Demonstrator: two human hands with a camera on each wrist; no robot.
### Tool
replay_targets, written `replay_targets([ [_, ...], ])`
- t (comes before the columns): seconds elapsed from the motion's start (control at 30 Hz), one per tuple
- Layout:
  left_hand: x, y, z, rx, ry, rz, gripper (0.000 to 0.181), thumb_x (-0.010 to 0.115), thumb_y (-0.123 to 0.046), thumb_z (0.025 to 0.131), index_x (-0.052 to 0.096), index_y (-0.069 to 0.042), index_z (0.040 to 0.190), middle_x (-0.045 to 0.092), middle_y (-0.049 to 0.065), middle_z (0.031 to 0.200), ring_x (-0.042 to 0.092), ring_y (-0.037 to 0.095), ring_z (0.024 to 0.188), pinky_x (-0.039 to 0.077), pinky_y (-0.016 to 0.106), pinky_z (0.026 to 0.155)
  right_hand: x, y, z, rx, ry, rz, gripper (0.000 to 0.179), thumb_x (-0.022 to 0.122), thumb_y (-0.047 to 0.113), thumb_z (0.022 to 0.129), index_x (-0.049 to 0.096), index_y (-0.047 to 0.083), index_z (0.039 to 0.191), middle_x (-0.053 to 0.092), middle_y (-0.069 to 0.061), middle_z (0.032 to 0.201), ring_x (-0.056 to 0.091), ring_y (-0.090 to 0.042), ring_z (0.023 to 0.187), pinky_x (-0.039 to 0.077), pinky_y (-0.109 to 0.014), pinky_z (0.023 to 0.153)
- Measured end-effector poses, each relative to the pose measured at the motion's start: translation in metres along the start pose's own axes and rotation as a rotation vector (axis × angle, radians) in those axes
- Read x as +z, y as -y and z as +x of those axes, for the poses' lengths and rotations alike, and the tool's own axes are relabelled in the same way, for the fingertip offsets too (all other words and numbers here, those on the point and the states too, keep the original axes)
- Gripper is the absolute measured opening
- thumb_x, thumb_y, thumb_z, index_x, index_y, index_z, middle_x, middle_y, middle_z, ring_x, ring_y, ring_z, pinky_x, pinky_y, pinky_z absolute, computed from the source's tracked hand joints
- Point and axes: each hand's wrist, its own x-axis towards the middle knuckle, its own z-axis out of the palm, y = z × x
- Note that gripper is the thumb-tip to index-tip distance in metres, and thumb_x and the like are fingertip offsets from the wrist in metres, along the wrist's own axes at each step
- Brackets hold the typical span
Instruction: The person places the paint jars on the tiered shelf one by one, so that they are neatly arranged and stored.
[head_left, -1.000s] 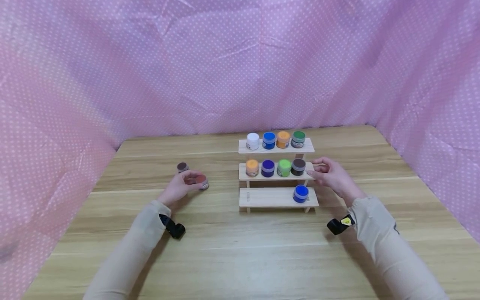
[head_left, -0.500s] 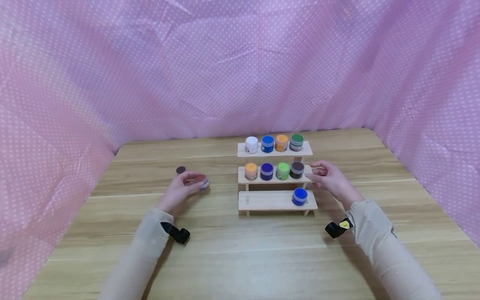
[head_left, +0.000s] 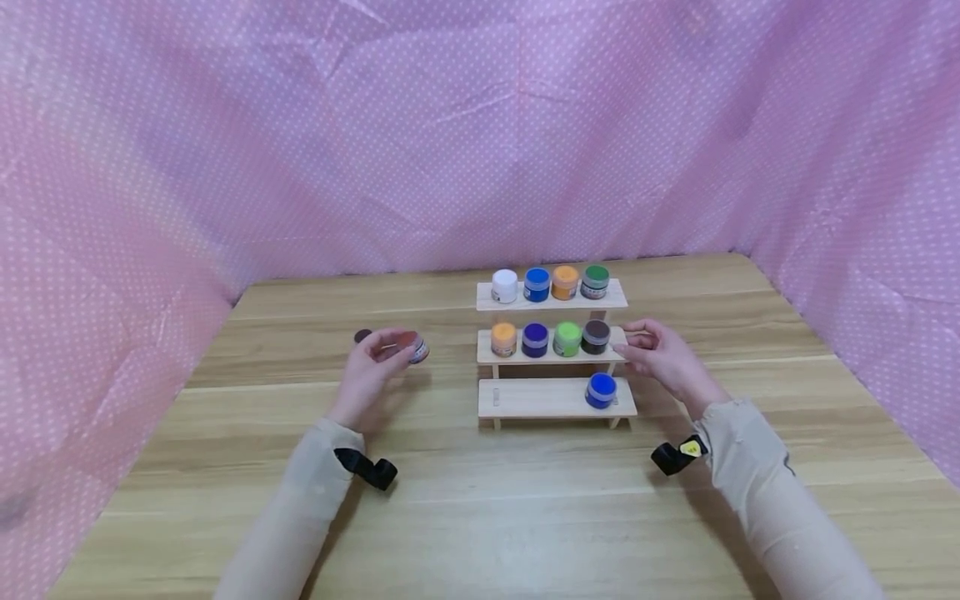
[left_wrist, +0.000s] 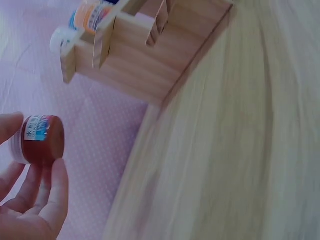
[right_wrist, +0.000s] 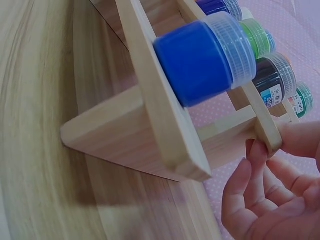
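Note:
My left hand (head_left: 363, 375) pinches a small paint jar with red-brown paint (left_wrist: 44, 142) between thumb and fingers, left of the stand. A label shows on its side in the left wrist view. The three-step wooden stand (head_left: 536, 400) bears several paint jars on its top and middle boards. On the right end of its lowest board sits one blue paint jar (right_wrist: 195, 65). My right hand (head_left: 667, 362) grips the right end of the middle board, thumb above and fingers beneath, beside a black-brown paint jar (right_wrist: 272, 82).
A dark-lidded jar (head_left: 362, 335) stands on the wooden table (head_left: 480, 508) just behind my left hand, partly hidden by it. Pink dotted cloth (head_left: 480, 150) hangs behind the table and along its sides.
My left hand has lifted the red-brown paint jar off the table, moving it slightly right and away from me. The right hand keeps its grip on the middle board.

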Motion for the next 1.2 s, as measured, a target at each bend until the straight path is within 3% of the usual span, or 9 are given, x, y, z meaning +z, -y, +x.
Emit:
replay_targets([
  [0.17,0.011,-0.002,-0.002,0.077,-0.026,0.015,0.042,0.070,-0.026,0.083,0.056,-0.007,0.118,0.061,-0.006,0.107,0.061,0.002,0.093,0.050,0.015,0.079,0.002,-0.004,-0.003,-0.006,0.001,0.026,0.056,0.058,0.024,0.092,0.035,-0.001,0.136,0.054,-0.015,0.114,0.060,-0.008,0.085,0.053,-0.020,0.077],
  [0.43,0.030,-0.020,-0.007,0.074,-0.051,-0.004,0.037,0.068,-0.019,0.084,0.057,-0.008,0.118,0.059,0.005,0.117,0.057,0.012,0.102,0.050,0.017,0.082,0.003,-0.003,-0.003,-0.032,-0.019,0.040,0.053,0.058,0.018,0.092,0.036,-0.004,0.135,0.056,-0.005,0.101,0.061,-0.007,0.081,0.053,-0.018,0.074],
  [0.87,0.050,-0.031,-0.015,0.122,-0.093,0.015,0.034,0.069,-0.014,0.083,0.060,-0.009,0.115,0.062,0.006,0.115,0.057,0.011,0.101,0.049,0.018,0.083,0.006,-0.004,-0.004,-0.016,0.008,0.026,0.054,0.058,0.021,0.092,0.035,-0.003,0.135,0.055,-0.018,0.118,0.059,-0.003,0.081,0.053,-0.020,0.074],
  [1.03,0.057,-0.045,-0.012,0.188,-0.084,0.001,0.034,0.070,-0.016,0.083,0.060,-0.010,0.115,0.062,0.006,0.114,0.057,0.012,0.102,0.050,0.018,0.084,0.003,0.000,-0.004,-0.030,-0.020,0.007,0.054,0.058,0.022,0.092,0.036,-0.003,0.136,0.056,-0.015,0.115,0.058,-0.001,0.080,0.053,-0.019,0.073],
  [1.2,0.066,-0.057,-0.010,0.228,-0.070,-0.069,0.033,0.067,-0.008,0.083,0.058,-0.004,0.115,0.061,0.009,0.112,0.057,0.010,0.098,0.052,0.016,0.079,0.003,0.001,-0.003,-0.066,-0.027,0.030,0.053,0.058,0.016,0.092,0.036,-0.006,0.134,0.059,-0.008,0.107,0.058,0.001,0.077,0.053,-0.019,0.072],
])
